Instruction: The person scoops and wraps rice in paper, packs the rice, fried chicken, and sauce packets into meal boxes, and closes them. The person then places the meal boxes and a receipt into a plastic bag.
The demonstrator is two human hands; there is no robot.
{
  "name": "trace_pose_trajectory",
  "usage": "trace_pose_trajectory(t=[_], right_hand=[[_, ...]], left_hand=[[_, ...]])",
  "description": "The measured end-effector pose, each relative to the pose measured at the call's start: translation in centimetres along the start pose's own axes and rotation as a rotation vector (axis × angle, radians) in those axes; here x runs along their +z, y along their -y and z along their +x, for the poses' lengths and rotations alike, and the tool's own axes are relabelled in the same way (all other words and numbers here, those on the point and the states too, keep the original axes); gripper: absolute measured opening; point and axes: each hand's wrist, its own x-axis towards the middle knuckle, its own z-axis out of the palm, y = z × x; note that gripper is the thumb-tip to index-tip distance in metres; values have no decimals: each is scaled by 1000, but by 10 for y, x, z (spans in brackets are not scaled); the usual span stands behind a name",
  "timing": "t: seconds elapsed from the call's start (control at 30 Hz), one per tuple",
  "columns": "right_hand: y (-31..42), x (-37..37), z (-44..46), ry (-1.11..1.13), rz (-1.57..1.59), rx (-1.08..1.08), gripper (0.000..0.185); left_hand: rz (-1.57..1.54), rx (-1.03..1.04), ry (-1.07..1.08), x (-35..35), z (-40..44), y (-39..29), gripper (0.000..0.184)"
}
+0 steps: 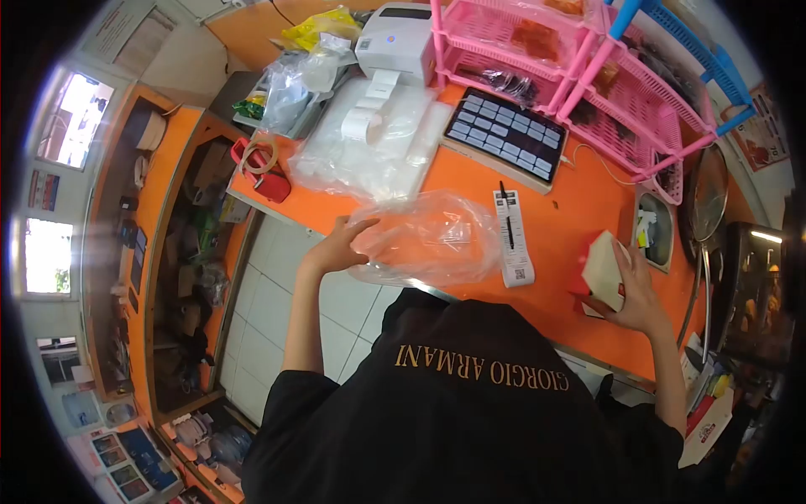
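My left hand (337,246) is at the near-left edge of a clear plastic bag (437,239), its fingers curved on the film. The bag lies spread and crumpled on the orange table (588,218), and I see the tabletop through it. In my right hand (642,292) is a small red and cream paper box (603,273), gripped from its right side near the table's front edge. Between the hands, right of the bag, lies a printed receipt (517,244) with a black pen (508,220) across it.
A tablet (506,134) stands behind the receipt, with pink basket racks (520,46) at the back right. A white label printer (396,42), a stack of clear bags (361,143) and a red tape dispenser (270,181) are at left. A metal tray (655,231) sits at right.
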Motion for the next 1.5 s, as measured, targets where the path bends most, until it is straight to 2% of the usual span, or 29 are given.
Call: trace_pose_trajectory(t=[0.1, 0.17, 0.2, 0.27, 0.3, 0.37, 0.4, 0.47, 0.5, 0.53, 0.57, 0.7, 0.77, 0.8, 0.83, 0.97, 1.03, 1.1, 1.17, 1.2, 1.27, 1.37, 1.5], right_hand=[[85, 24, 63, -86, 184, -400, 96], [136, 71, 106, -278, 415, -647, 95], [155, 101, 127, -258, 423, -681, 95], [173, 149, 157, -230, 434, -725, 95], [180, 162, 168, -224, 321, -725, 99], [181, 174, 182, -224, 212, -738, 104], [172, 172, 185, -110, 89, -650, 103], [166, 162, 184, 37, -176, -511, 103], [172, 152, 181, 46, -171, -515, 103], [178, 140, 178, 35, -218, -534, 101], [181, 135, 178, 25, -267, -552, 100], [180, 186, 189, 30, -298, -589, 98], [168, 212, 199, -8, -277, -565, 97], [165, 212, 197, -56, -151, -541, 94], [162, 197, 190, -52, -150, -526, 94], [97, 117, 133, 42, 287, -597, 88], [42, 91, 80, 48, 173, -295, 92], [-6, 76, 29, 112, -103, -66, 99], [-20, 54, -6, 392, -344, 241, 109], [-42, 58, -23, 392, -340, 242, 109], [-90, 78, -50, 255, -581, 135, 118], [-114, 92, -42, 194, -504, 148, 119], [-103, 88, -25, 212, -361, 168, 118]], left_hand=[[-169, -88, 127, -6, -1, -15, 84], [-268, -144, 177, -13, -4, -28, 85], [-319, -9, 140, -19, -8, -36, 84], [-395, 77, 122, -10, -14, -8, 87], [-396, 70, 113, -14, -20, -3, 87], [-91, 73, -103, -27, -34, 5, 93], [-180, -23, -130, -39, -45, 5, 97], [-172, -24, -111, -43, -54, -9, 97], [-164, -10, -77, -38, -54, -16, 97], [-43, 71, -181, -28, -51, -19, 96], [-50, 66, -177, -25, -48, -26, 96], [-206, 39, -133, -23, -38, -46, 96], [-207, 26, -118, -26, -35, -53, 96], [-209, 25, -110, -28, -33, -56, 95], [-183, 19, -124, -31, -34, -56, 95], [-71, 34, -150, -36, -33, -49, 93], [-66, 60, -164, -32, -32, -49, 93], [-49, 71, -194, -30, -30, -49, 93], [-112, 32, -189, -27, -30, -48, 94], [-108, 32, -187, -27, -30, -49, 94], [-142, 7, -169, -25, -29, -53, 97], [-154, -22, -165, -23, -34, -58, 98], [-95, 14, -199, -19, -41, -64, 99]])
